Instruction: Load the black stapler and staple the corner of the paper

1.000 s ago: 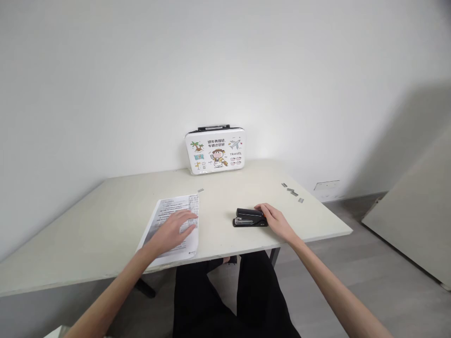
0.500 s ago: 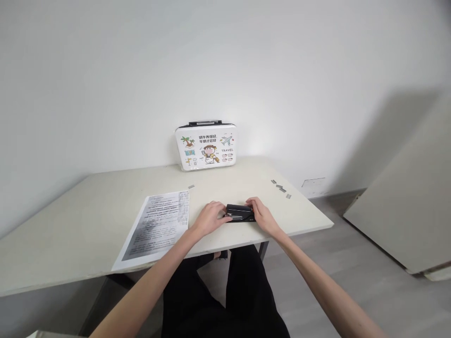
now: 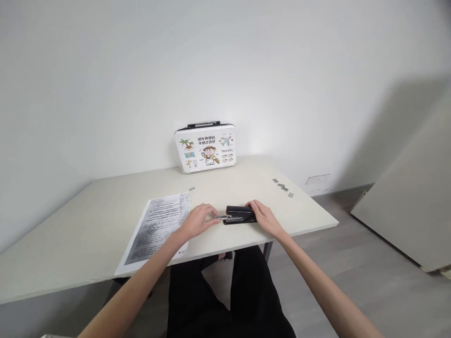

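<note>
A black stapler (image 3: 240,214) lies on the table close to its front edge, pointing left. My right hand (image 3: 262,217) is wrapped round its right end. At the other end, a thin silver metal piece, looking like the stapler's staple tray (image 3: 221,217), sticks out from the front. My left hand (image 3: 200,219) pinches the tip of that piece between thumb and fingers. Left of that hand lies a printed sheet of paper (image 3: 158,225), partly covered by my left forearm.
A white cartoon-printed case (image 3: 207,149) stands against the wall at the back of the table (image 3: 88,220). Several staple strips (image 3: 283,187) lie near the right edge, and another small strip (image 3: 192,188) lies beyond the paper. A pale panel (image 3: 408,197) stands at the right.
My left hand has moved left, away from the stapler's body, and the metal piece now protrudes from its front. My right hand stays on the stapler's right end.
</note>
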`<state>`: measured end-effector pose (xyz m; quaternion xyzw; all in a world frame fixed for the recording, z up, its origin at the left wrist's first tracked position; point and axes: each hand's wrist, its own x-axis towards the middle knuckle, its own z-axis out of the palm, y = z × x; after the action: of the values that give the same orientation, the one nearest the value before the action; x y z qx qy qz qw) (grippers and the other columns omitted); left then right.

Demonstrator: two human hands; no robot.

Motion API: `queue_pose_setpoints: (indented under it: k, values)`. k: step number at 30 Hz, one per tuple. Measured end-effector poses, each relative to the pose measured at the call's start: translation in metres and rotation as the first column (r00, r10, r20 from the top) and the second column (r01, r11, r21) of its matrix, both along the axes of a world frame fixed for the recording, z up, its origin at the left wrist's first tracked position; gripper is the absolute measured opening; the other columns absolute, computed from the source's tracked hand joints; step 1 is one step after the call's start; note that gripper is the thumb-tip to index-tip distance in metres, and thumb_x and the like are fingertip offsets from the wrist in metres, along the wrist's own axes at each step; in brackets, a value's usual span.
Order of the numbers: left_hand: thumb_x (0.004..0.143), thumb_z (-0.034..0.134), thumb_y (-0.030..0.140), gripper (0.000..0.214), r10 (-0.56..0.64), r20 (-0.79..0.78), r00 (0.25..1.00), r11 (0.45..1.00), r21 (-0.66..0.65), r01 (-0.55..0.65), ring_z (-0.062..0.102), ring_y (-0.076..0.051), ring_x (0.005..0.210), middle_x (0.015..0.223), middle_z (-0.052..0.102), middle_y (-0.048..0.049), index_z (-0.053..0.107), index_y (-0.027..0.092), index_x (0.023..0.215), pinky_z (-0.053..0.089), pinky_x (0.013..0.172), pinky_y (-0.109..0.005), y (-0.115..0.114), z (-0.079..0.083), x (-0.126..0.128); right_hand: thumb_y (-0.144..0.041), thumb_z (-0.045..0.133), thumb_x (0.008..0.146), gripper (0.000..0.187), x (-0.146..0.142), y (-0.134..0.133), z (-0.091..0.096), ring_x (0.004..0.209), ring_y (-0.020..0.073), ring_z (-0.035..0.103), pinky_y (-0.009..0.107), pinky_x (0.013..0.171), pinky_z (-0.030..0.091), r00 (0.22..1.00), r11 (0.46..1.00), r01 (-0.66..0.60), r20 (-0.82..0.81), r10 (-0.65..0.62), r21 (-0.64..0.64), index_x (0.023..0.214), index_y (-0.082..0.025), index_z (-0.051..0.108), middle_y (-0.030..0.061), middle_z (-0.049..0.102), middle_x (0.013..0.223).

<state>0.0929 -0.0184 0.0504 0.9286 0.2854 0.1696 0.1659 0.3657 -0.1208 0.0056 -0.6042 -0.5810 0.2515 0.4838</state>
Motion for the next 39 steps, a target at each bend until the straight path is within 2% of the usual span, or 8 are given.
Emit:
queue_pose_setpoints:
  k: [4, 7, 11, 18, 22, 29, 34, 39]
  values:
    - [0.095, 0.063, 0.063, 0.040, -0.001, -0.046, 0.999, 1.000, -0.004, 0.001, 0.066, -0.028, 0.115, 0.117, 0.074, -0.0067, 0.072, 0.026, 0.107, 0.052, 0.101, -0.043, 0.015, 0.003, -0.016, -0.057, 0.029, 0.106, 0.049, 0.000, 0.000, 0.000, 0.098, 0.0255, 0.066, 0.036, 0.090, 0.048, 1.000, 1.000, -0.011, -0.012, 0.011, 0.003, 0.096, -0.028, 0.068, 0.0037, 0.074, 0.100]
    - [0.097, 0.059, 0.065, 0.047, 0.164, -0.096, 0.982, 0.985, 0.071, -0.158, 0.062, -0.029, 0.125, 0.129, 0.072, -0.0079, 0.070, 0.025, 0.120, 0.048, 0.109, -0.043, 0.040, 0.004, -0.018, -0.057, 0.030, 0.106, 0.049, 0.001, 0.000, -0.001, 0.096, 0.0251, 0.065, 0.036, 0.090, 0.048, 1.000, 1.000, -0.012, -0.015, 0.012, 0.004, 0.097, -0.027, 0.068, 0.0037, 0.074, 0.100]
    - [0.101, 0.058, 0.044, 0.037, 0.445, -0.133, 0.885, 0.876, 0.268, -0.401, 0.053, -0.034, 0.135, 0.137, 0.067, -0.0153, 0.065, 0.019, 0.127, 0.040, 0.113, -0.048, 0.090, 0.005, -0.010, -0.056, 0.031, 0.106, 0.048, 0.002, 0.001, -0.001, 0.094, 0.0242, 0.064, 0.035, 0.089, 0.048, 1.000, 1.000, -0.005, -0.005, 0.005, 0.004, 0.096, -0.027, 0.068, 0.0032, 0.073, 0.097]
    - [0.096, 0.061, 0.033, 0.033, 0.637, -0.145, 0.757, 0.760, 0.279, -0.586, 0.057, -0.047, 0.122, 0.112, 0.073, -0.0253, 0.063, 0.012, 0.122, 0.037, 0.103, -0.063, 0.145, 0.001, 0.005, -0.054, 0.031, 0.107, 0.047, 0.001, 0.002, 0.001, 0.093, 0.0242, 0.066, 0.035, 0.089, 0.048, 1.000, 1.000, -0.001, 0.000, 0.001, 0.014, 0.094, -0.027, 0.067, 0.0036, 0.073, 0.096]
    - [0.100, 0.059, 0.042, 0.032, 0.584, -0.139, 0.800, 0.800, 0.266, -0.538, 0.056, -0.042, 0.122, 0.109, 0.074, -0.0209, 0.065, 0.018, 0.119, 0.038, 0.103, -0.058, 0.139, -0.006, 0.016, -0.052, 0.032, 0.107, 0.045, 0.001, 0.001, 0.001, 0.094, 0.0240, 0.066, 0.035, 0.090, 0.047, 1.000, 1.000, -0.007, -0.015, 0.007, 0.016, 0.093, -0.027, 0.067, 0.0031, 0.073, 0.097]
    - [0.104, 0.052, 0.037, 0.029, 0.289, -0.108, 0.951, 0.947, 0.178, -0.267, 0.062, -0.033, 0.117, 0.112, 0.073, -0.0141, 0.066, 0.018, 0.121, 0.047, 0.102, -0.047, 0.091, -0.003, 0.024, -0.053, 0.033, 0.106, 0.045, 0.003, 0.002, 0.000, 0.094, 0.0243, 0.066, 0.035, 0.089, 0.049, 1.000, 1.000, 0.002, -0.021, -0.002, 0.023, 0.092, -0.027, 0.066, 0.0033, 0.074, 0.096]
    - [0.107, 0.045, 0.035, 0.032, 0.161, -0.031, 0.987, 0.981, 0.118, -0.156, 0.068, -0.026, 0.109, 0.116, 0.069, -0.0089, 0.060, 0.021, 0.131, 0.052, 0.099, -0.041, 0.046, 0.009, 0.006, -0.054, 0.034, 0.106, 0.046, 0.003, 0.002, -0.003, 0.093, 0.0247, 0.065, 0.035, 0.088, 0.048, 1.000, 1.000, -0.009, -0.024, 0.009, 0.016, 0.095, -0.026, 0.069, 0.0038, 0.075, 0.098]
    - [0.108, 0.040, 0.038, 0.033, 0.071, 0.008, 0.997, 0.996, 0.051, -0.071, 0.068, -0.026, 0.105, 0.118, 0.066, -0.0094, 0.066, 0.023, 0.121, 0.055, 0.096, -0.043, 0.018, 0.018, -0.004, -0.055, 0.034, 0.106, 0.047, 0.002, 0.001, -0.001, 0.093, 0.0246, 0.067, 0.035, 0.088, 0.049, 1.000, 1.000, -0.011, -0.026, 0.011, 0.020, 0.095, -0.027, 0.070, 0.0033, 0.075, 0.098]
